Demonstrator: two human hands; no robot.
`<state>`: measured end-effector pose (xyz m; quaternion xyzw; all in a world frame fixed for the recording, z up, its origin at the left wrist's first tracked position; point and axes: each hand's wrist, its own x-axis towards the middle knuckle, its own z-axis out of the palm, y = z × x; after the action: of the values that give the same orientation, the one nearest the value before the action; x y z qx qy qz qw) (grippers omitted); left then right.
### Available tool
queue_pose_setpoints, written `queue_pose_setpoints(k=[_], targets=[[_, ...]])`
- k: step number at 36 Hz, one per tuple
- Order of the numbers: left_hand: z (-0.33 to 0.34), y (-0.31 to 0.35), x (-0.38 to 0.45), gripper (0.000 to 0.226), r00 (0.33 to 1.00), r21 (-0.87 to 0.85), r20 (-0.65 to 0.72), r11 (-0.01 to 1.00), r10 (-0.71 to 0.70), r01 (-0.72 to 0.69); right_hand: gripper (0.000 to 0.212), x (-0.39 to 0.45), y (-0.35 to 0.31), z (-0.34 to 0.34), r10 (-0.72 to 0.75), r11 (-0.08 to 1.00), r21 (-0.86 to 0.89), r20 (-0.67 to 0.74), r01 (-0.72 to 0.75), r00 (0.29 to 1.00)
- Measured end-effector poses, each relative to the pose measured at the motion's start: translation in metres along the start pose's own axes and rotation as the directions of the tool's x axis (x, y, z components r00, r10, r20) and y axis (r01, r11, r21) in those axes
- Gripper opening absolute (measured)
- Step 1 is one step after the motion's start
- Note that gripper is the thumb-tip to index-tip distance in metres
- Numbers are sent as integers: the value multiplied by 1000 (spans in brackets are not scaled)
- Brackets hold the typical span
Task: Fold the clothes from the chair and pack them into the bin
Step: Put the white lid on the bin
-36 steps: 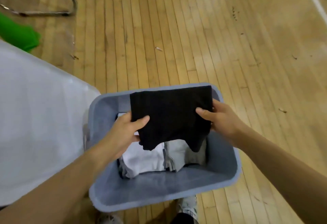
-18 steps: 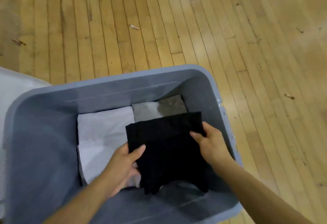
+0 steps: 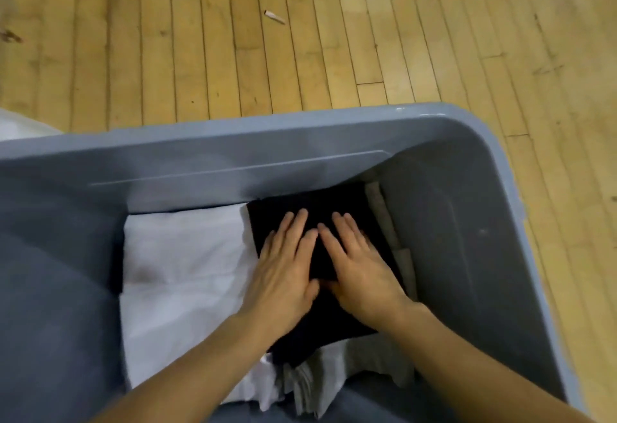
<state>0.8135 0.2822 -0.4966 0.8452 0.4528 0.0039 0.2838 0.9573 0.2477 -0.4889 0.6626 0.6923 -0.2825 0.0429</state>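
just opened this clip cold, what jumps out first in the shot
Two bare hands, the left hand and right hand, press flat side by side on a folded black garment inside a grey-blue bin. A white folded garment lies to its left, and wooden floor fills the top.

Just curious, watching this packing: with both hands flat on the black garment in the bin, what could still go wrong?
The black garment lies on an uneven grey pile, so it might slump when the left hand and right hand lift. Its near edge overhangs loose folds and could unfold.
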Motion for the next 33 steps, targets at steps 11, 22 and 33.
queue_pose_setpoints(k=[11, 22, 33], targets=[[21, -15, 24, 106, 917, 129, 398, 991, -13, -43, 115, 18, 35, 1, 173, 985, -76, 324, -157, 930], [-183, -56, -91, 89, 980, 269, 125, 956, -154, 116, 96, -37, -105, -153, 20, 998, -57, 217, -8, 976], [-446, -104, -211, 77, 847, 276, -394, 834, -356, 479, 88, -17, -330, -300, -326, 945, -35, -8, 326, 945]])
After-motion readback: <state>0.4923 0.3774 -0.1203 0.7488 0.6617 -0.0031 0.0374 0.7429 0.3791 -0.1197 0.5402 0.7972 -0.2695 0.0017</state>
